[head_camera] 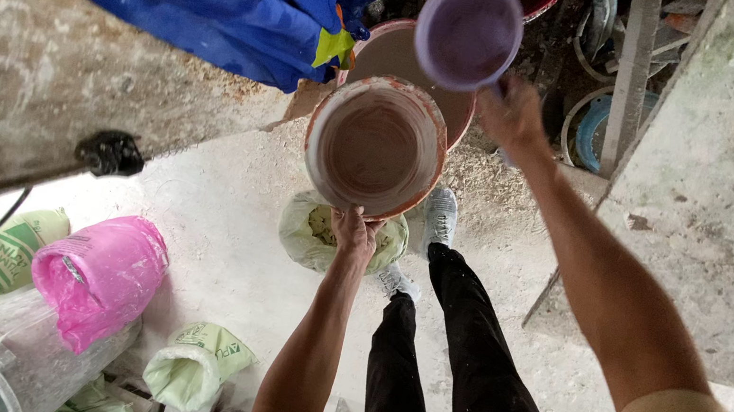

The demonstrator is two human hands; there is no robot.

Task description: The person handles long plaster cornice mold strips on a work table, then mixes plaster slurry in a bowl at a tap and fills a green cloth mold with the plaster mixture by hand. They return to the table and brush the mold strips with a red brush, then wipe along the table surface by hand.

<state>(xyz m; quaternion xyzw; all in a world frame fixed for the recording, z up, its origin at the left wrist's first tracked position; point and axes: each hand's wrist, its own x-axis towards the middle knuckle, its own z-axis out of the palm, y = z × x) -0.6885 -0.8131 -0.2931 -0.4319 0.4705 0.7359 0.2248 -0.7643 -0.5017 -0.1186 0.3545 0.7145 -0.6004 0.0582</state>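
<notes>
Left hand [354, 231]: gripped the near rim of the paint-smeared bucket [376, 147].
Right hand [512, 114]: clutched a purple scoop [468, 30] above that bucket.
Risk: a one-handed rim grip could let the bucket tip and spill.

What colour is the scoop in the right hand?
Pale purple scoop, seen in the head view.

A round white bucket [376, 147] with orange-brown smears on its rim is held up in the middle, its open mouth facing us. Its inside is coated in muddy brown. A little farther and to the right, a small purple bowl [468, 30] is held tilted, its inside dusty and dull.
</notes>
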